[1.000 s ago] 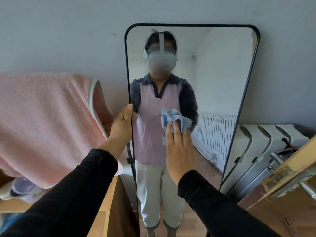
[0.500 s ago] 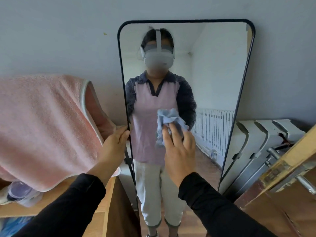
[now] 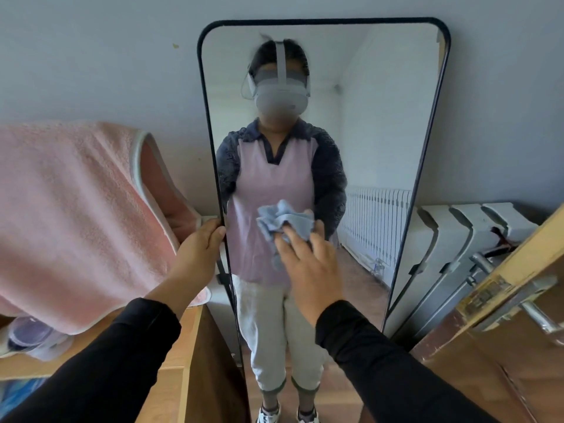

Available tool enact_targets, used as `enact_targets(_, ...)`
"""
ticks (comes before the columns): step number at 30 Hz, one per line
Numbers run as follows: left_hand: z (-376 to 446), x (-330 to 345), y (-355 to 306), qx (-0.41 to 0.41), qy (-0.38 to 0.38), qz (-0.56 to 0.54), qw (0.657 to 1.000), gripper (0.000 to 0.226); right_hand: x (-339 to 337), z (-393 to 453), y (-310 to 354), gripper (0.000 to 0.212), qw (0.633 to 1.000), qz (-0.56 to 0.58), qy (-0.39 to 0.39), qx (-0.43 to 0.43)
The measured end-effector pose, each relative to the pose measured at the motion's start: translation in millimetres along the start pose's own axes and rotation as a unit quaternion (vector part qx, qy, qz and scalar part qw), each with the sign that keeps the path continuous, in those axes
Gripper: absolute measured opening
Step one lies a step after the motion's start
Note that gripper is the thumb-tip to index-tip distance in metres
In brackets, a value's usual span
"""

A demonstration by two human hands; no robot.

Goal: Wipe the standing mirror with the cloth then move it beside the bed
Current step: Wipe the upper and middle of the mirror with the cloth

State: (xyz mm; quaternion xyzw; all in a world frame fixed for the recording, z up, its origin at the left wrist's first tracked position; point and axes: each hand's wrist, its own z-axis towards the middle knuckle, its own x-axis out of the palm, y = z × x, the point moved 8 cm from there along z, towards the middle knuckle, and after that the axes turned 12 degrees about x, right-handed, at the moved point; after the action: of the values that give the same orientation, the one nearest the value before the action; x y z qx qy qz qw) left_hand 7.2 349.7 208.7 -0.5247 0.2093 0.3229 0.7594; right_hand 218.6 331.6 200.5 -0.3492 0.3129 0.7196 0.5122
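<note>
A tall standing mirror [image 3: 381, 117] with a thin black frame leans against the grey wall in front of me. My left hand [image 3: 198, 248] grips its left frame edge at mid height, fingers wrapped onto the glass side. My right hand [image 3: 308, 264] presses a crumpled light-blue cloth [image 3: 283, 222] flat against the glass near the middle, fingers spread and fairly straight over the cloth. The mirror reflects a person and the room behind.
A pink towel [image 3: 76, 215] hangs over wooden furniture [image 3: 183, 361] at the left, close to the mirror. A white radiator [image 3: 457, 239] stands right of the mirror. A wooden door with a metal handle [image 3: 537, 315] juts in at the right.
My right hand slid the cloth down and slightly left on the glass. My left hand moved lower along the mirror's left edge. The view shifted a little.
</note>
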Motion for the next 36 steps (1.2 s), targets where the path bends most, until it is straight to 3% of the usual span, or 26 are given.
enact_targets(5,-3.4,1.7,5.9,-0.045,-0.014,-0.081,0.996,0.026,-4.8,0.4,-4.1,0.055,0.993,0.053,-0.002,0.103)
enact_targets(11,-5.6,1.6,4.0,-0.046,-0.022,-0.097,0.994,0.030,14.7,-12.6,62.8,0.068,0.998,0.021,0.061,-0.024)
enact_targets(15,-5.4,0.7,3.9,-0.046,-0.025,-0.090,0.995,0.020,16.8,-15.7,45.0,0.063,0.995,-0.006,0.067,-0.069)
enact_targets(18,-5.0,2.1,8.8,-0.062,-0.029,-0.104,0.992,0.021,9.0,-17.1,-2.3,0.063,0.997,-0.036,0.061,0.004)
enact_targets(21,-4.5,5.4,13.3,-0.061,-0.026,-0.101,0.993,0.023,0.0,-24.9,-54.4,0.064,0.987,-0.064,0.065,0.133)
enact_targets(24,-4.8,6.9,12.8,-0.061,-0.032,-0.102,0.992,0.023,-4.5,-23.2,-70.9,0.065,0.974,-0.057,0.055,0.213)
enact_targets(29,-5.0,8.1,15.6,-0.069,-0.040,-0.114,0.990,0.023,13.4,-17.1,-14.9,0.057,0.997,-0.013,0.036,0.062)
enact_targets(32,-4.6,9.0,16.4,-0.069,-0.047,-0.120,0.989,0.027,13.3,-20.1,-27.5,0.056,0.998,-0.040,0.039,0.013)
enact_targets(36,-5.3,6.8,13.9,-0.070,-0.047,-0.122,0.989,0.022,7.4,-27.1,-99.1,0.060,0.989,-0.067,0.064,0.116)
